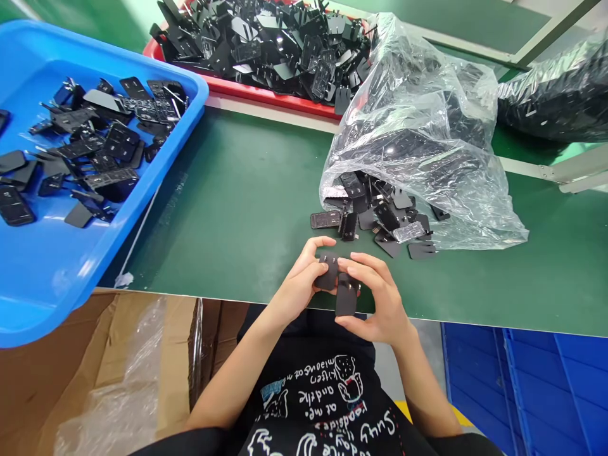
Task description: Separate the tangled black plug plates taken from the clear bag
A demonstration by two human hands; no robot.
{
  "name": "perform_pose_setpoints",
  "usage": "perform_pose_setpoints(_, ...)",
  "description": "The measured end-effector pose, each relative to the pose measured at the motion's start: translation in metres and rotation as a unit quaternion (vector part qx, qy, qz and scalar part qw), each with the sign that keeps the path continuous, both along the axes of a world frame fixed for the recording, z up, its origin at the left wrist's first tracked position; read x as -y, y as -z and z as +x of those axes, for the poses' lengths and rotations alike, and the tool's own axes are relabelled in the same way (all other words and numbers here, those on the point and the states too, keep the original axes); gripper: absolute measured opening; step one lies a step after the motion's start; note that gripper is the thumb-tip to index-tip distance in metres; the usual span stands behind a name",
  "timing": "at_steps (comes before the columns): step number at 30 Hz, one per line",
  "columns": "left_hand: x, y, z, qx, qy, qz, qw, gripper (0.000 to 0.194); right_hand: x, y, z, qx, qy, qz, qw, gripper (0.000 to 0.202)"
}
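While both hands pinch small flat black plastic parts, left hand point(299, 282) on one point(327, 272), right hand point(380, 301) on another point(346, 299), a spilling clear plastic bag point(427, 145) beyond the fingertips looks well stocked; the blue plastic tray point(52, 285) is partly filled.

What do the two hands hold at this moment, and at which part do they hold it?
The left hand pinches one small black plastic part at its edges. The right hand grips a second black part at its upper end; the two parts meet.
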State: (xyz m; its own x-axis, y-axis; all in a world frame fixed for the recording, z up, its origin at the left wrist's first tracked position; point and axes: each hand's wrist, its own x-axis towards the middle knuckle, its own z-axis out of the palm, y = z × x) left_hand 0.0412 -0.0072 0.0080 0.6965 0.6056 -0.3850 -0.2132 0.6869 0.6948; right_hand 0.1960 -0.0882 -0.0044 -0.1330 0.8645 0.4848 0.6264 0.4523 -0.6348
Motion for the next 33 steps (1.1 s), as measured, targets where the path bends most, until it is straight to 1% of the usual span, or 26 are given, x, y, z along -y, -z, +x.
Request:
perform_pose_setpoints(3, 0.001, 0.003, -0.001, -0.004, -0.003, 0.0, 1.0, 0.035, 0.0, 0.001, -0.002, 0.063, 0.0, 0.026, 0.998, 0.065)
perform_pose_setpoints(5, 0.002, 0.004, -0.002, -0.019, -0.011, 0.015, 1.0, 0.034, 0.0, 0.002, -0.003, 0.084, -0.006, 0.041, 0.996, 0.064)
perform_pose_setpoints(8, 0.003, 0.002, -0.001, -0.027, -0.01, 0.043, 0.999, 0.033, -0.001, 0.001, -0.004, 0.089, -0.01, 0.053, 0.995, 0.06)
perform_pose_setpoints(13, 0.005, -0.002, 0.0, -0.001, 0.025, 0.055, 0.998, 0.028, -0.002, 0.001, -0.003, 0.1, 0.024, 0.032, 0.994, 0.062)
perform_pose_setpoints(17, 0.006, -0.002, 0.0, -0.018, 0.024, 0.073, 0.997, 0.027, -0.002, 0.002, -0.003, 0.103, 0.019, 0.024, 0.994, 0.066)
perform_pose_setpoints(21, 0.007, -0.003, -0.001, -0.036, 0.022, 0.094, 0.995, 0.027, -0.001, 0.003, -0.003, 0.089, 0.023, 0.017, 0.996, 0.062)
perform_pose_setpoints(24, 0.006, -0.003, 0.0, -0.047, 0.004, 0.095, 0.994, 0.03, 0.0, 0.003, -0.002, 0.067, 0.001, 0.043, 0.997, 0.06)
perform_pose_setpoints(26, 0.005, -0.001, 0.001, -0.041, -0.007, 0.078, 0.996, 0.034, 0.001, 0.003, 0.0, 0.044, -0.005, 0.056, 0.997, 0.061)
perform_pose_setpoints(28, 0.003, 0.001, 0.001, -0.018, -0.006, 0.047, 0.999, 0.039, 0.001, 0.002, 0.002, 0.01, 0.021, 0.042, 0.999, 0.062)
perform_pose_setpoints(30, 0.001, 0.003, 0.001, 0.002, 0.001, 0.022, 1.0, 0.045, 0.0, 0.001, 0.005, -0.021, 0.06, 0.002, 0.998, 0.061)
perform_pose_setpoints(33, -0.001, 0.004, 0.001, 0.003, 0.006, 0.018, 1.0, 0.049, -0.003, -0.001, 0.007, -0.035, 0.078, -0.06, 0.995, 0.058)
